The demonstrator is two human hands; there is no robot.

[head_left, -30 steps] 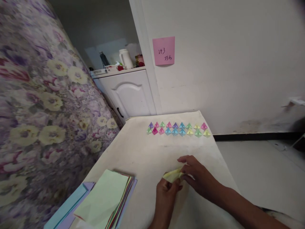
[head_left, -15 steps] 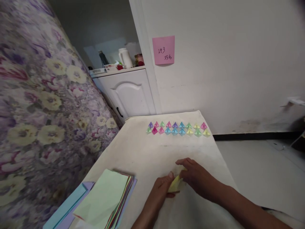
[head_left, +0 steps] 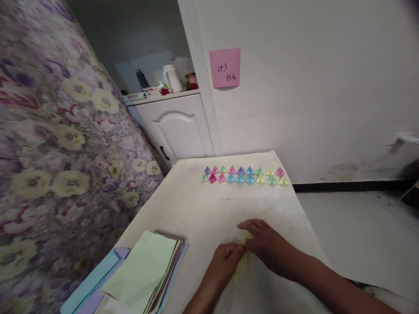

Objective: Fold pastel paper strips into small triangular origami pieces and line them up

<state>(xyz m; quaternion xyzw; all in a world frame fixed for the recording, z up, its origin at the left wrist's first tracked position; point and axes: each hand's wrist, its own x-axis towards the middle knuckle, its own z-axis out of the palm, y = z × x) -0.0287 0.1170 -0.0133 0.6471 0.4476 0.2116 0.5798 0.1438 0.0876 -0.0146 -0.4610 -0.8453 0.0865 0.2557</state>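
Between my hands is a piece of yellow paper (head_left: 241, 264), blurred and mostly covered by fingers. My left hand (head_left: 225, 260) pinches its edge with thumb and fingers. From the right, my right hand (head_left: 262, 240) grips the same paper close to the left fingertips, its index finger reaching out over the top. Both hands are low over the cloth-covered table (head_left: 193, 209). Two rows of small folded paper pyramids (head_left: 240, 179) in purple, pink, green, blue and yellow line the table's far end.
A stack of coloured paper (head_left: 144, 266), pale green on top, lies at the near left with blue sheets (head_left: 93, 281) beside it. A floral curtain (head_left: 65, 174) hangs along the left. Behind stand a white cabinet (head_left: 178, 131) and a wall with a pink note (head_left: 225, 67).
My left hand has shifted slightly right and up, and its fingers now meet those of my right hand. The yellow paper has turned and is more hidden.
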